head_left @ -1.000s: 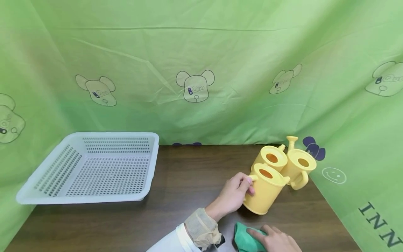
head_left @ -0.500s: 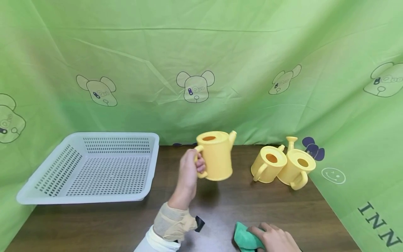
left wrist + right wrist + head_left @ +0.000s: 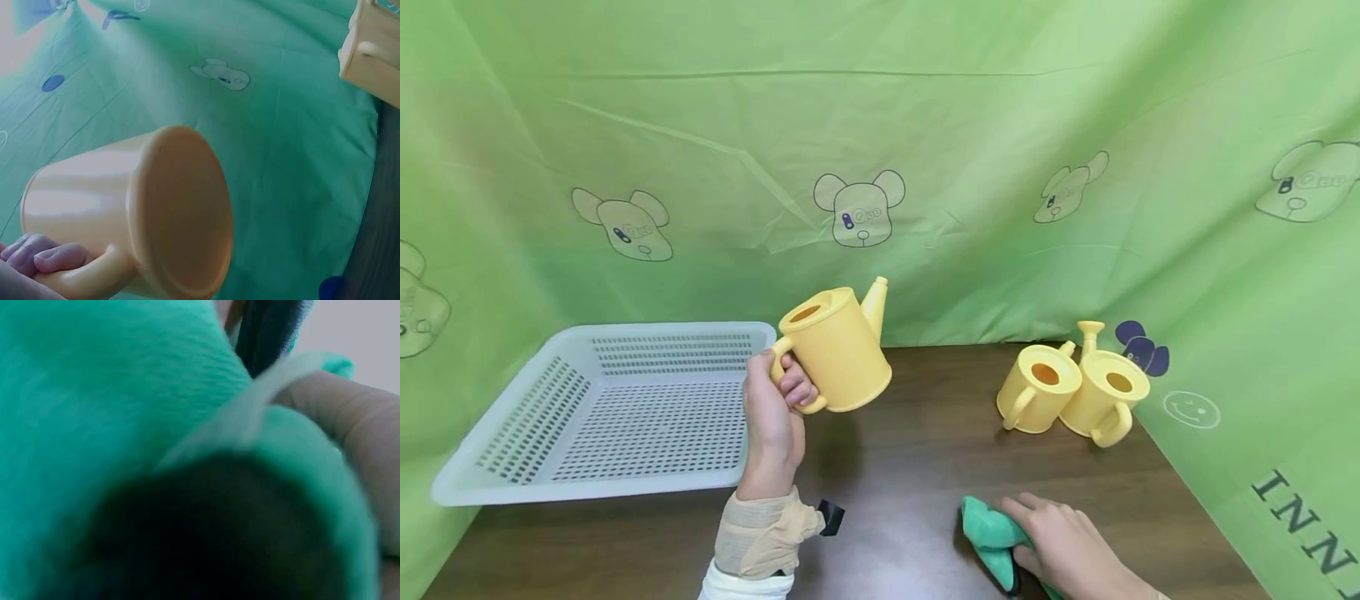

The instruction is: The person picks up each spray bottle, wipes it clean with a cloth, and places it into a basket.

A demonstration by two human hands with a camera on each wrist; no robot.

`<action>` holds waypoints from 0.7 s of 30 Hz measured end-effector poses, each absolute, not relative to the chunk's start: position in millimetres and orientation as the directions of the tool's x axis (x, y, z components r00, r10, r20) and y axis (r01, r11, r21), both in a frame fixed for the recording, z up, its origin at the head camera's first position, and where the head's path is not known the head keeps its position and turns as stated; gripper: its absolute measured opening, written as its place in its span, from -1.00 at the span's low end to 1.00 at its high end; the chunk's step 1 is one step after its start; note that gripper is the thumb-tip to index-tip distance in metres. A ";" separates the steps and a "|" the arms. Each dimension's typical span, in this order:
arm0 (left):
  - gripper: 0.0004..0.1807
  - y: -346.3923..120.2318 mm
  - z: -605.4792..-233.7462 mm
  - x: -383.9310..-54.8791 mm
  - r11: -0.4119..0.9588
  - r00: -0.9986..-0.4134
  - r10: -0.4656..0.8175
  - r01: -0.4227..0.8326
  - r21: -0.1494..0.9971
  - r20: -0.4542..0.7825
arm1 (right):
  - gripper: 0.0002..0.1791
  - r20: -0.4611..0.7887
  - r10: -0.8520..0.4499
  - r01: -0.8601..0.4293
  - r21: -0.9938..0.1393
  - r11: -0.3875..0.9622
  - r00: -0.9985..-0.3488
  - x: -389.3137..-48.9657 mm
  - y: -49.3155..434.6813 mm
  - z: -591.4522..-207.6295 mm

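Observation:
My left hand (image 3: 778, 408) grips the handle of a yellow watering can (image 3: 842, 350), holding it in the air, tilted, close to the right rim of a white plastic basket (image 3: 758, 329). In the left wrist view the can's round base (image 3: 184, 212) faces the camera, and fingers (image 3: 53, 256) curl round the handle. At the front, my right hand (image 3: 1063, 537) holds a bunched green cloth (image 3: 992, 529) between thumb and fingers. Green fabric (image 3: 112, 394) fills much of the right wrist view, its lower middle too dark to make out.
Two more yellow watering cans, one with a short spout (image 3: 1033, 400) and one with a flared sprinkler head (image 3: 1101, 400), stand side by side at the back right of the dark wooden table (image 3: 925, 417). A green printed curtain (image 3: 970, 250) encloses the back and sides.
My left hand has lifted the watering can off the table beside the other two and carried it left and up, tilting it. The right hand and cloth have shifted slightly.

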State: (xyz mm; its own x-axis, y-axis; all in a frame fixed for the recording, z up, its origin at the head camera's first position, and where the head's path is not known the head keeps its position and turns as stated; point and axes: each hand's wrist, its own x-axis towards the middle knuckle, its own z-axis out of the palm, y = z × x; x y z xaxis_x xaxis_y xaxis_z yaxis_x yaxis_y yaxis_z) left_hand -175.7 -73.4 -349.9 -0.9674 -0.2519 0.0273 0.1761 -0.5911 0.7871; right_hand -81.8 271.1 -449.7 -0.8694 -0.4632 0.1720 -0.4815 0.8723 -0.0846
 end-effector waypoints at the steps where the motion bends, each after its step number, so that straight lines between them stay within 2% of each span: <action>1: -0.71 -74.3 -349.7 -175.6 -0.593 -0.966 -0.259 0.182 0.785 0.028 | -0.42 0.195 -0.448 -0.470 -0.084 0.879 -0.872 -84.1 270.4 -447.7; 5: -0.70 -77.8 -350.0 -175.7 -0.578 -0.959 -0.282 0.201 0.791 0.037 | -0.36 0.300 -0.395 -0.442 -0.106 0.891 -0.868 -95.4 266.2 -440.2; 9: -0.64 -80.7 -350.6 -176.6 -0.562 -0.953 -0.300 0.213 0.799 0.043 | -0.30 0.430 -0.381 -0.469 -0.119 0.875 -0.819 -107.9 259.8 -432.2; 13: -0.48 -83.1 -352.0 -176.7 -0.547 -0.943 -0.330 0.234 0.804 0.049 | -0.25 0.529 -0.362 -0.495 -0.131 0.859 -0.768 -122.7 248.3 -422.5; 16: -0.39 -85.4 -352.6 -176.7 -0.535 -0.936 -0.345 0.259 0.804 0.072 | -0.29 0.596 -0.321 -0.505 -0.167 0.847 -0.736 -134.9 235.1 -416.0; 21: -0.36 -90.0 -352.4 -176.5 -0.546 -0.926 -0.367 0.290 0.786 0.087 | -0.38 0.717 -0.230 -0.543 -0.239 0.805 -0.658 -155.8 209.5 -407.8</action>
